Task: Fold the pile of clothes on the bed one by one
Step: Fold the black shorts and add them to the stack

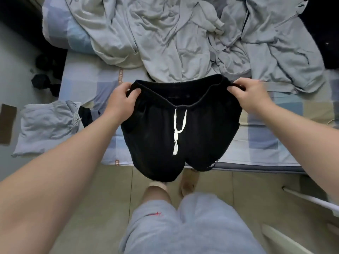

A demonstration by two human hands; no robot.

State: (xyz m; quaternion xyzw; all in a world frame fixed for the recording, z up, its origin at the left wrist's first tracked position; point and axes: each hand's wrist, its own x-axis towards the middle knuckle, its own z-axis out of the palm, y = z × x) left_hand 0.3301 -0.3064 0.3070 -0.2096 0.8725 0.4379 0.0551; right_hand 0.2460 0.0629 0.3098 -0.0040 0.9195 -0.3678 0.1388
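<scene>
- Head view: black shorts (179,136) held up by the waistband over the near edge of the bed (266,143), legs hanging past it.
- Left hand (124,96) pinches one waistband corner, right hand (251,97) pinches the other.
- Grey pile (183,43) lies behind, unfolded; folded grey garment (45,125) at left.
- Risk: if laid this near the edge, the hanging legs could drag the shorts off; drawstring (178,132) may bunch inside the fold.

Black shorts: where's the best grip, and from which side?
Grip the black shorts at the two outer ends of the waistband, one hand from each side, as the left hand and right hand pinch it now. The band is the thick top edge; held there, the legs hang down evenly with the white drawstring centred.
</scene>
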